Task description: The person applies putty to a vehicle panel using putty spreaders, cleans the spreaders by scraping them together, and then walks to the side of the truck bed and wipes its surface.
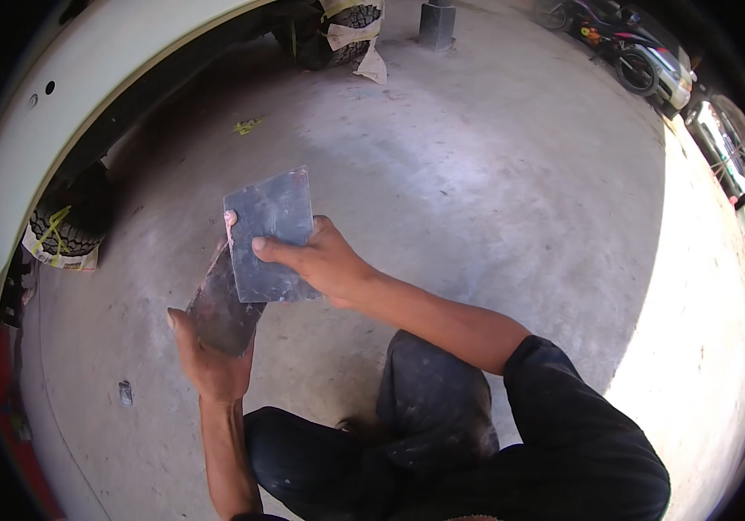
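My right hand (329,265) grips a flat grey rectangular putty spreader (277,200), its thumb lying across the face. A blob of pinkish putty (231,219) clings to the spreader's left edge. Below and to the left, my left hand (216,369) is wrapped round the lower end of a dark flat plate (225,321), with a pale smear along the plate's upper left edge. The spreader overlaps the plate's upper right side from my view; whether the two touch I cannot tell. The left fingers are mostly hidden behind the plate.
A pale vehicle body panel (68,113) curves along the upper left. Tyres partly wrapped in paper stand at the left (77,217) and top (355,22). A dark post base (437,26) and a motorcycle (637,69) are farther off. Yellow tape (248,126) lies on the concrete floor (494,217).
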